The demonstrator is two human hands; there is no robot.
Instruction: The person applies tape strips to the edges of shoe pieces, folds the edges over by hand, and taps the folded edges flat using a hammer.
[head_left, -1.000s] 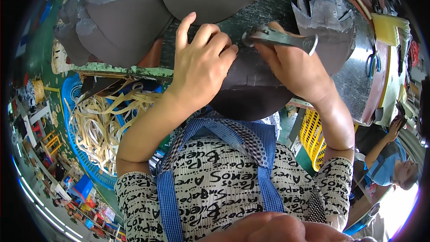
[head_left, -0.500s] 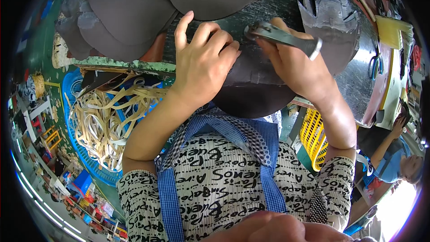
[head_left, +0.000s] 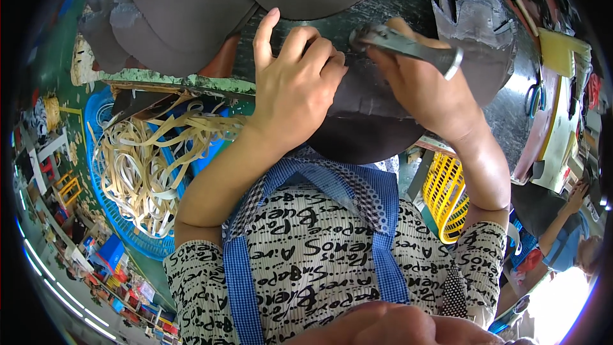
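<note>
My right hand is wrapped round a metal hammer, whose round, flat end points right; its other end is blurred. It is over a dark leather-like piece at the table's near edge. On the left side of this piece is my left hand, fingers bent and thumb side against it, the little finger raised and apart. The fingertips are partly hidden behind the hand. Toward my lap, a rounded dark flap hangs over the edge.
More dark rounded pieces overlap at the far left, and another piece is at the right, near blue-handled scissors. Below left is a blue basket with tangled pale strips. A yellow basket stands below right. A person works farther right.
The view has shifted slightly. Both hands stay in nearly the same place on the dark piece, with the hammer still in my right hand.
</note>
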